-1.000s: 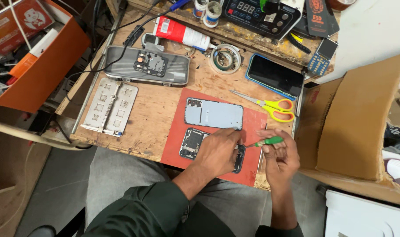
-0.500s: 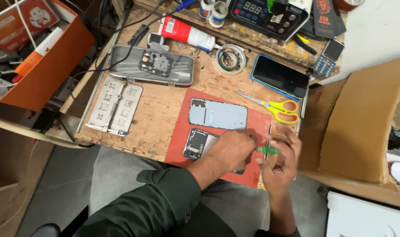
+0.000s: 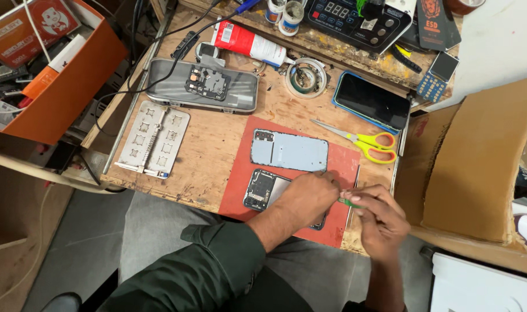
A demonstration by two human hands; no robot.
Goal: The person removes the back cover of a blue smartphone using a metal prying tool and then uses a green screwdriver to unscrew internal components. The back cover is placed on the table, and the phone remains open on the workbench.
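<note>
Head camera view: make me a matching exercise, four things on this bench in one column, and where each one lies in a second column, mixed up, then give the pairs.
Things
1. scissors
2. pale blue back cover
3. opened phone
4. dark phone in blue case

Places
A. on the red mat, under the left hand
B. on bare wood, right of the mat, yellow handles
C. upper part of the red mat, nothing on it
D. above the scissors, screen up, off the mat

Pairs: 1-B, 2-C, 3-A, 4-D

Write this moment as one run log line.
left hand: on opened phone | right hand: holds green tool | red mat under phone
</note>
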